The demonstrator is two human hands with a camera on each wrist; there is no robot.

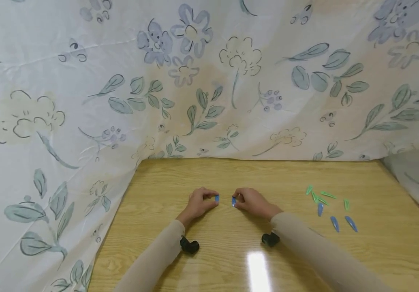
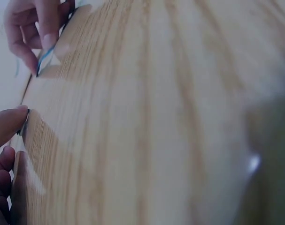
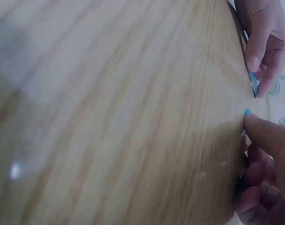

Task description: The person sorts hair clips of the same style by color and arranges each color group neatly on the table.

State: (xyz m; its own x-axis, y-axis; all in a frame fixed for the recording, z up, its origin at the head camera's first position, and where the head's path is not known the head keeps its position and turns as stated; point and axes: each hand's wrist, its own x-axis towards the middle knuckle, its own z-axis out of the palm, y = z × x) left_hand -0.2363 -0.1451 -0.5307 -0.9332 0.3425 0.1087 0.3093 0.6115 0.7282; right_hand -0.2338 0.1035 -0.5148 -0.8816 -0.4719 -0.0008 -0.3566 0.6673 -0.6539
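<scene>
While its top and sides run out of the head view, the pale cloth printed with lilac flowers and grey-green leaves (image 1: pixel 202 81) reaches down to the counter's far edge, at 12 o'clock. The yellowish wood-grain counter (image 1: pixel 169 174) has its near edge cut off, and white glare (image 1: pixel 258 271) hides its grain at 6 o'clock. Both the beige left sleeve (image 1: pixel 154 259) and the beige right sleeve (image 1: pixel 326 251) are cut off at the bottom.

The right hand (image 1: pixel 253 201) pinches a slim blue clip (image 1: pixel 234 201) between thumb and fingertips, almost closed. At its 9 o'clock, the left hand (image 1: pixel 200 204) pinches a second slim blue clip (image 1: pixel 216 198) in the same way, a small gap between the two. Each wrist view crops its own hand at the edge and shows only a sliver of that hand's clip; whether either clip touches the counter is hard to tell.

Below the wrists sit a black left wrist device (image 1: pixel 190 245) and a black right wrist device (image 1: pixel 270 239), partly covered by the sleeves.

At the right hand's 3 o'clock lie three loose teardrop-shaped blue clips (image 1: pixel 335 224) and, mostly farther back, five narrow green clips (image 1: pixel 328 195), some bunched too closely to separate cleanly.
</scene>
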